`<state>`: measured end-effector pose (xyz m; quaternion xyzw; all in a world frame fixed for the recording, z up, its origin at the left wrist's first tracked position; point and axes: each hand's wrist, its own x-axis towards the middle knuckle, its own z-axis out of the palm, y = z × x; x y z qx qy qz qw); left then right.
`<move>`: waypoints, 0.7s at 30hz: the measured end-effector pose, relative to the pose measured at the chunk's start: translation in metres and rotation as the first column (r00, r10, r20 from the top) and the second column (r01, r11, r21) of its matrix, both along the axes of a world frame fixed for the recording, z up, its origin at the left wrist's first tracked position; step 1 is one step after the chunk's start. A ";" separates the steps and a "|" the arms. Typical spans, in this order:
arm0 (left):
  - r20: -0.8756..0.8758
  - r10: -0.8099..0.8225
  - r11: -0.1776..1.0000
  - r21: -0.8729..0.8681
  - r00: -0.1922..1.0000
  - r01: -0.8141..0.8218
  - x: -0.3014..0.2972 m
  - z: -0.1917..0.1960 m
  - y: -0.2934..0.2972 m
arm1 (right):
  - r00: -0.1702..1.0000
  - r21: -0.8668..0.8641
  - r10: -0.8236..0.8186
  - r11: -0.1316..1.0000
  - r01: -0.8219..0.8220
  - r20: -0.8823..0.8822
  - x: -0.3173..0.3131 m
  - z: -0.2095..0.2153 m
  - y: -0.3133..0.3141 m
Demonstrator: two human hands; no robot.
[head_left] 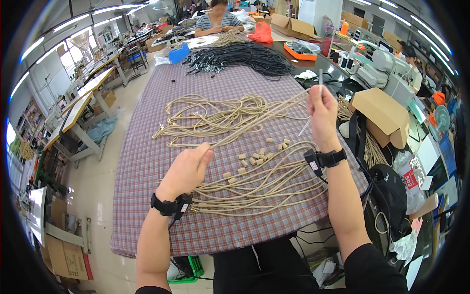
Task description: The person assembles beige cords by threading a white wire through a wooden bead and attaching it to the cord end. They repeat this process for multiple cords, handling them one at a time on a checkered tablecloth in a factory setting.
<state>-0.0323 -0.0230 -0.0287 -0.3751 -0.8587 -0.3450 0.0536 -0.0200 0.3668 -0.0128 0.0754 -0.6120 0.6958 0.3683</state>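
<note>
A beige cord (263,119) runs taut between my two hands, slanting up to the right. My left hand (187,169) is closed on it over the middle of the table. At the right, my right hand (322,116) pinches the other stretch of the cord. A thin pale strip (321,78) also sticks out above and below the right fingers; what it is I cannot tell. Behind the cord lies a bundle of beige cords with metal clasps (196,115). More beige cords (254,196) spread between my forearms. Several short tan tubes (255,159) lie in between.
A plaid cloth (142,196) covers the table. Black cords (240,58) are heaped at its far end, beside a blue box (179,54). Someone in a striped top (215,22) sits beyond. An open cardboard box (379,115) and a black bag (389,188) stand at the right.
</note>
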 end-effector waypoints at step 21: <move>-0.323 0.029 0.986 0.165 0.946 0.026 -0.007 -0.020 0.001 | 0.639 0.546 -0.692 0.410 0.731 -0.336 0.001 -0.003 -0.008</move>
